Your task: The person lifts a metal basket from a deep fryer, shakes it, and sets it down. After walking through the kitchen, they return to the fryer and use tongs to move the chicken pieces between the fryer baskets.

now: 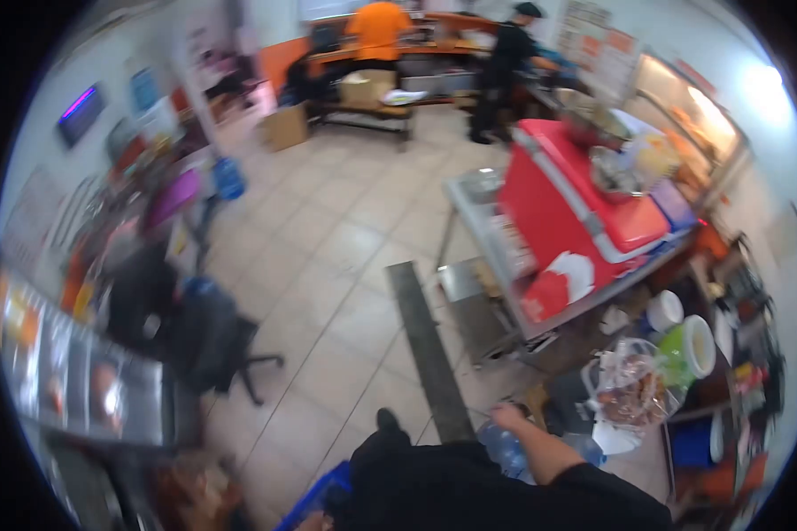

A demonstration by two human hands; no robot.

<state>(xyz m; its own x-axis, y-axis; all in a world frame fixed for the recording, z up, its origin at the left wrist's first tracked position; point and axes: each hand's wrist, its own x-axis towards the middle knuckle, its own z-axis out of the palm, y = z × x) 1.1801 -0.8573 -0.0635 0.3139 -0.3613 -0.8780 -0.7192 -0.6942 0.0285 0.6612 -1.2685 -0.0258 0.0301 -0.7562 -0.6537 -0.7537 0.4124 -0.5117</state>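
Observation:
My right hand (507, 414) reaches forward at the lower middle, its fingers small and smeared by motion. Just below it, partly behind my forearm, stand clear bluish water jugs (502, 448). At the bottom edge, only a bit of my left hand (313, 522) shows, close beside the rim of a blue plastic object (319, 494); its fingers are hidden. A long dark metal strip (427, 345) runs along the tiled floor ahead of my right hand.
A red cooler (558, 195) with metal bowls (613, 173) on top sits on a steel table (469, 217) at right. Below are white tubs (664, 311) and a filled clear bag (633, 389). An office chair (208, 332) stands left. Two people (379, 34) work at the back.

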